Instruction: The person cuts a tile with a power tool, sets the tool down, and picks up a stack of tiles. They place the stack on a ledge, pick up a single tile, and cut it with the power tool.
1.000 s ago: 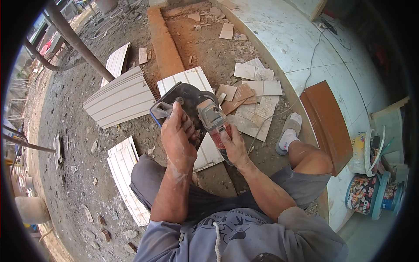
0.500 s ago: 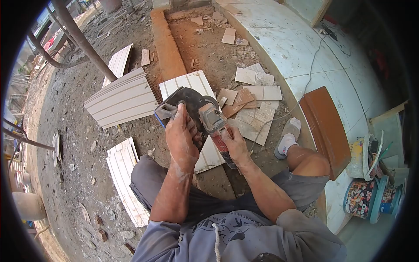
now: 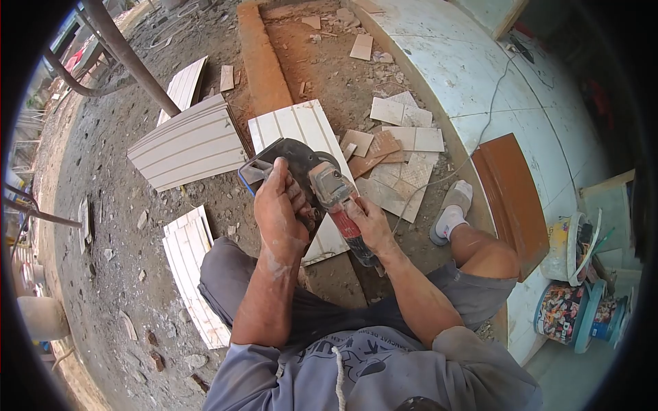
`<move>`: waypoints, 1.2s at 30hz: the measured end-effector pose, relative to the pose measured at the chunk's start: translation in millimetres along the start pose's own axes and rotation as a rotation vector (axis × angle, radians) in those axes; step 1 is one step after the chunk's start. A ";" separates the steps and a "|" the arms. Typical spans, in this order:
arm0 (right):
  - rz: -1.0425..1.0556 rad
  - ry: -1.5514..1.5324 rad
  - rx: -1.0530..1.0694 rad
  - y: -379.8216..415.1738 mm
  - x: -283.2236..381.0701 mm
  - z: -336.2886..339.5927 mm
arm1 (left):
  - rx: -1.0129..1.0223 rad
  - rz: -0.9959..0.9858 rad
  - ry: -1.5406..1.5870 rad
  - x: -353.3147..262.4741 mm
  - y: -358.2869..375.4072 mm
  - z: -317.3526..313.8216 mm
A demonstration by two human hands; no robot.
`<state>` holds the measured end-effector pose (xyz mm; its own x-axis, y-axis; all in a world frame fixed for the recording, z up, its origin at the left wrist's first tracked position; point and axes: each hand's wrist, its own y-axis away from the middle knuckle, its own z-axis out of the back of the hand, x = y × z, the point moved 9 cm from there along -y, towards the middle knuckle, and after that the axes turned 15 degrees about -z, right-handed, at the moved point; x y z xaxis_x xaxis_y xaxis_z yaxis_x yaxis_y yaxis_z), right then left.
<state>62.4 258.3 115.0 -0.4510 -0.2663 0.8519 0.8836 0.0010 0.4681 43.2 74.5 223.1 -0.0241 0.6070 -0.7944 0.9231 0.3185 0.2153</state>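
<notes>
My right hand point(image 3: 371, 225) is wrapped around the red and black body of an angle grinder point(image 3: 348, 229), near its dusty grey head. On the other side, my left hand point(image 3: 279, 212) is closed, thumb up, on a black guard plate point(image 3: 299, 152) with a blue edge at the grinder's head. What its curled fingers grip beneath is partly hidden. Both hands hold the tool above a striped cream tile point(image 3: 291, 123) lying between my legs. The cutting disc cannot be made out clearly.
Stacked striped tiles point(image 3: 192, 147) and more tiles point(image 3: 192, 267) lie to the left. Broken tile pieces point(image 3: 404, 175) sit ahead on the right. A cord point(image 3: 488, 116) crosses the white tiled floor point(image 3: 439, 68). A brown panel point(image 3: 510, 205) and buckets point(image 3: 562, 312) stand right.
The grinder and both hands have shifted slightly; more of the grinder's red body shows. The view has tilted a little. Both hands keep their hold.
</notes>
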 end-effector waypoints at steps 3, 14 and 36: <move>-0.004 0.040 -0.094 4.0 1.5 0.1 | -0.023 0.015 0.008 4.0 -3.4 4.7; -0.071 -0.043 -0.085 -13.6 8.5 -8.0 | -0.044 -0.136 -0.069 -8.5 -8.2 1.5; -0.045 -0.214 0.583 35.4 1.5 -1.2 | 0.284 0.112 0.284 -36.3 -14.7 9.9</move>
<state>93.1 256.7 132.5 -0.5548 -0.0797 0.8282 0.6765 0.5363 0.5048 34.4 40.6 243.1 0.0144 0.8156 -0.5785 0.9943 0.0497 0.0947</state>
